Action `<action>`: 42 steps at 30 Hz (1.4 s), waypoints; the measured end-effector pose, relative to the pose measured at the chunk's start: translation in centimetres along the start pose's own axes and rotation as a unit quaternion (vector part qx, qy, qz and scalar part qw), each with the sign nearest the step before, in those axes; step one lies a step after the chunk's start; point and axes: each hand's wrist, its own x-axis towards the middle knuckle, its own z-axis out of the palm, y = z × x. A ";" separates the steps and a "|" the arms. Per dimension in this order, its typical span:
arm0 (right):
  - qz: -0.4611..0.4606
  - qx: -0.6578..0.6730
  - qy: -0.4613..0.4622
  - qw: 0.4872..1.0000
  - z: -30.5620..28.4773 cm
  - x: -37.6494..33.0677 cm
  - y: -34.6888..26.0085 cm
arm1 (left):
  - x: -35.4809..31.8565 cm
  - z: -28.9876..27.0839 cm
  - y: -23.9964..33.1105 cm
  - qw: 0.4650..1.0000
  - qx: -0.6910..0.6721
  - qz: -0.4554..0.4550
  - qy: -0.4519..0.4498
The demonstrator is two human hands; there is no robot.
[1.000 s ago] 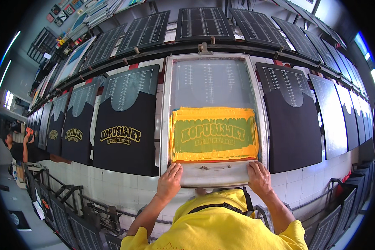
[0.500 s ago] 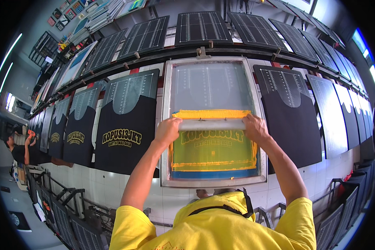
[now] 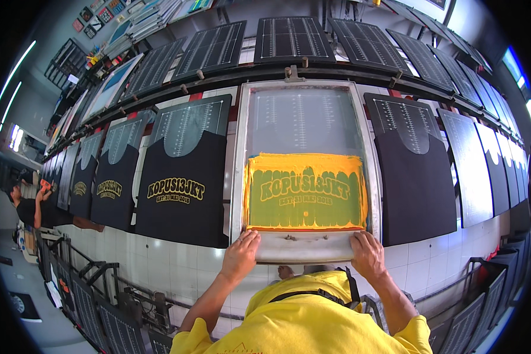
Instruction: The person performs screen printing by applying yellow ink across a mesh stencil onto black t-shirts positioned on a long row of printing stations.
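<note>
at six o'clock on the screen frame (image 3: 240, 177), the squeegee (image 3: 304, 243) lies crosswise, bordering the yellow ink (image 3: 307, 160); left hand (image 3: 241, 255) at seven o'clock and right hand (image 3: 369, 253) at five, fingers curled together, grip its opposite ends, presumably to keep it level.

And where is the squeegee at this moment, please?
In the head view, lower centre: the squeegee is between the left hand and right hand, just below the yellow ink.
</note>
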 end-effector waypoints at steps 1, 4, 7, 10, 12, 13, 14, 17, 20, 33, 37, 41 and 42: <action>-0.009 -0.014 0.013 1.000 0.3 0.0 0.2 | -0.1 0.4 -0.1 1.000 0.001 0.003 0.007; -0.022 -0.045 0.050 0.997 1.9 1.3 1.3 | 2.0 1.2 -1.4 1.000 0.003 0.019 0.024; -0.017 -0.021 0.033 0.999 2.3 5.7 3.2 | 6.4 1.4 -3.4 0.999 0.002 0.022 0.027; -0.007 -0.016 0.013 1.000 3.2 9.8 5.5 | 10.7 1.9 -5.8 0.999 -0.005 0.027 0.034; -0.006 -0.021 0.013 1.000 3.8 12.4 7.1 | 13.6 2.3 -7.2 0.998 -0.012 0.042 0.050; -0.006 -0.023 0.015 1.000 3.7 13.5 7.6 | 14.9 1.7 -7.4 0.999 -0.019 0.034 0.033; 0.000 -0.021 -0.005 1.000 3.3 14.2 7.8 | 16.1 1.1 -7.4 0.999 -0.026 0.025 0.015; -0.001 -0.014 -0.029 0.999 2.4 15.3 8.0 | 16.8 0.8 -7.9 0.999 -0.039 0.018 0.015; -0.016 -0.005 0.012 1.000 2.8 14.8 8.2 | 16.3 0.6 -7.6 1.000 -0.025 0.011 0.005; -0.003 0.000 0.019 1.000 0.3 -1.9 -0.3 | -2.2 1.5 0.4 0.997 0.012 0.033 0.062; 0.010 -0.019 -0.007 1.000 1.5 -3.5 -0.6 | -3.0 1.6 1.3 1.000 0.017 0.006 0.005; 0.012 0.017 -0.010 1.000 1.7 -4.2 -0.9 | -3.6 1.2 2.1 0.996 0.045 -0.010 -0.070; 0.016 0.019 -0.025 0.999 2.0 -4.4 -0.9 | -3.9 1.2 2.2 0.996 0.054 -0.010 -0.070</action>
